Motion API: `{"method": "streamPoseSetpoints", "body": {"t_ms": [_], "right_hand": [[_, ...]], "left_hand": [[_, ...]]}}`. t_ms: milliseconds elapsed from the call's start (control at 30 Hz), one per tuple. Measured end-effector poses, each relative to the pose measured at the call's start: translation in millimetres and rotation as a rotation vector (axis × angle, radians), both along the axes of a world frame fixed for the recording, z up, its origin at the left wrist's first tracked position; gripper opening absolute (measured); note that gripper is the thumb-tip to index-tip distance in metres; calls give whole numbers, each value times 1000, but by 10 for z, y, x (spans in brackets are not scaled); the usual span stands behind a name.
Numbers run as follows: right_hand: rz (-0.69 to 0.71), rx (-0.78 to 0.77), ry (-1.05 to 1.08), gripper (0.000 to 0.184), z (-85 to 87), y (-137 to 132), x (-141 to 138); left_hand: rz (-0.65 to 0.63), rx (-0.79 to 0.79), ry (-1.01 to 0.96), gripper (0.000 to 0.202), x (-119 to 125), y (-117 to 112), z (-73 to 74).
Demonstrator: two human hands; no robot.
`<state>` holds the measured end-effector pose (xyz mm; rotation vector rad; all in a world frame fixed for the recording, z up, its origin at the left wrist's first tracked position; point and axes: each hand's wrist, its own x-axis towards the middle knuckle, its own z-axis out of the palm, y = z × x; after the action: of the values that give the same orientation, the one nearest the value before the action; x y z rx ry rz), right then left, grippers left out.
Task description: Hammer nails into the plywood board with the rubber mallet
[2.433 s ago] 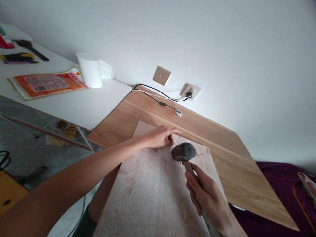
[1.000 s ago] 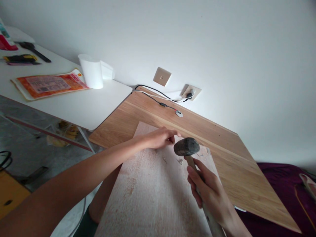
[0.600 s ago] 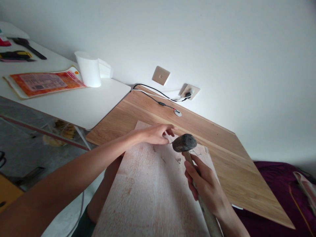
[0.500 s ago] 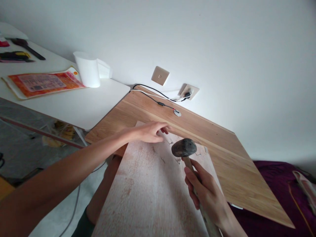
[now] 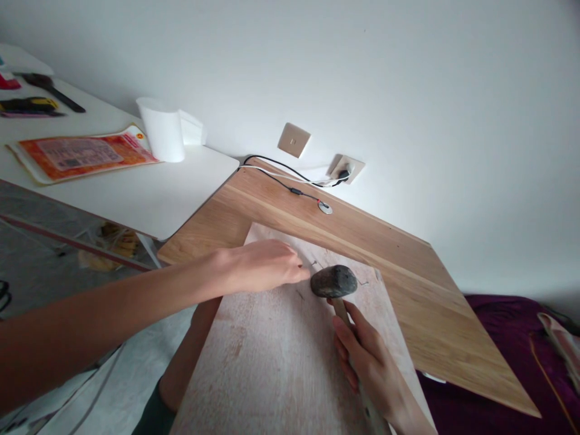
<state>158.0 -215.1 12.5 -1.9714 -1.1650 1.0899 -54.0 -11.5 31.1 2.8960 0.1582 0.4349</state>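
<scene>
A pale, whitewashed board (image 5: 272, 362) lies across my lap and over the edge of a wooden desk (image 5: 408, 284). My right hand (image 5: 367, 362) is closed round the wooden handle of a hammer (image 5: 334, 281), whose dark head hovers just over the board's far end. My left hand (image 5: 263, 266) reaches in from the left with its fingers pinched together just left of the hammer head; what they pinch is too small to name. A few small nails (image 5: 299, 294) stick out of the board near both hands.
A black cable (image 5: 290, 181) runs from a wall socket (image 5: 347, 167) across the desk's back. To the left, a white table (image 5: 136, 187) carries a white cup (image 5: 161, 130), an orange packet (image 5: 81, 154) and hand tools (image 5: 31, 104). Purple fabric (image 5: 507, 356) lies at the right.
My left hand has drawn back toward me from the board's far edge and pinched shut beside the hammer head. The hammer head has dropped lower and shifted slightly left.
</scene>
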Motion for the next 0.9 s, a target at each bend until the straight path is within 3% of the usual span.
{"method": "streamPoseSetpoints", "body": {"t_ms": [100,233,300,600,900], "right_hand": [[-13,11,-5,70,16,7,-20],[2,-24,34,71,28,28,-20],[-8,-13,48,72,27,37,-16],[-33,9,83,71,0,29,-8],[-37,19,114,75,-23,28,1]], "left_hand": [[-7,-140,-92,28,92,125,-63],[165,-484,-306,28,267,330,-194],[220,-573,-340,27,347,388,-247],[187,-542,-279,19,417,386,-358],[155,-547,-304,19,411,364,-370]]}}
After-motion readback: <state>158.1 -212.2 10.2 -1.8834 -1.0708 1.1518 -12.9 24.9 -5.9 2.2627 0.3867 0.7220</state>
